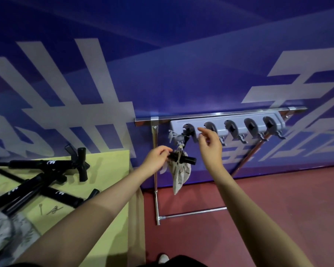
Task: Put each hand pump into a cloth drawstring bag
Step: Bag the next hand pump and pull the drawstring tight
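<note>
Bagged hand pump (189, 159): black T-handle is sticking out of a cloth drawstring bag (179, 175), which is hanging by its cord from the leftmost clip of a grey wall holder rack (228, 124) on a chrome stand (156, 182). Left hand (156, 158) is pinching the handle's left end. Right hand (210, 144) is hovering beside the rack, fingers loosely spread, holding nothing. Further black hand pumps (46, 182) are lying crossed on the yellow worktop (108, 170), left.
</note>
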A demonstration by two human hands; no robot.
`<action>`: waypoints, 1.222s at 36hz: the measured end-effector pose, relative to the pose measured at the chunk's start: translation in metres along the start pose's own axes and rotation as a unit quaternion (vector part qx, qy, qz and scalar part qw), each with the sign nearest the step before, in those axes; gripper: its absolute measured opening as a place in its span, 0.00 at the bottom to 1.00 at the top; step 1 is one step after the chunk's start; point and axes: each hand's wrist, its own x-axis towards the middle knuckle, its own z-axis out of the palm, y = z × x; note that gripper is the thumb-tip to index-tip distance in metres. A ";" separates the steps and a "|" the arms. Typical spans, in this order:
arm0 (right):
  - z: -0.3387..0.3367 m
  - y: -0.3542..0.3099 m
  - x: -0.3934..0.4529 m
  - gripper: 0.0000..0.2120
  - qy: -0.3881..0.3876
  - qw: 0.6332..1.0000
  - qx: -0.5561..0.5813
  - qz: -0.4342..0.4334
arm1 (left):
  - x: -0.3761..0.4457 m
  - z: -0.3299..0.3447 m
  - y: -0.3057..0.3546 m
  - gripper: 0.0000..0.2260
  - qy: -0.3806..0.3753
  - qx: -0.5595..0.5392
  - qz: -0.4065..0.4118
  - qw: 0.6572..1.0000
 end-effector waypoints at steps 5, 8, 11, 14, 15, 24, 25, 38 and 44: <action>0.022 -0.037 -0.046 0.12 -0.032 0.990 0.130 0.048 | -0.020 -0.027 -0.013 0.16 0.047 -0.061 -0.008 0.997; 0.059 -0.053 -0.081 0.11 -0.144 0.979 0.134 0.055 | -0.039 -0.059 -0.031 0.17 0.075 -0.082 -0.017 0.994; 0.104 -0.063 -0.112 0.14 -0.244 0.956 0.139 0.085 | -0.065 -0.098 -0.055 0.16 0.103 -0.087 -0.030 0.990; 0.148 -0.073 -0.138 0.17 -0.302 0.940 0.116 0.113 | -0.098 -0.143 -0.082 0.15 0.123 -0.078 -0.047 0.988; 0.164 -0.078 -0.148 0.16 -0.321 0.933 0.111 0.117 | -0.113 -0.160 -0.093 0.15 0.132 -0.071 -0.052 0.987; 0.288 -0.124 -0.247 0.08 -0.456 0.878 0.043 0.141 | -0.247 -0.307 -0.214 0.09 0.186 0.068 -0.126 0.972; 0.301 -0.129 -0.259 0.07 -0.481 0.866 0.029 0.135 | -0.262 -0.322 -0.227 0.09 0.197 0.091 -0.124 0.968; 0.431 -0.164 -0.338 0.10 -0.475 0.852 -0.039 0.216 | -0.323 -0.422 -0.348 0.19 0.328 0.118 -0.241 0.906; 0.458 -0.162 -0.326 0.19 -0.405 0.871 -0.020 0.277 | -0.310 -0.429 -0.344 0.21 0.279 0.115 -0.186 0.935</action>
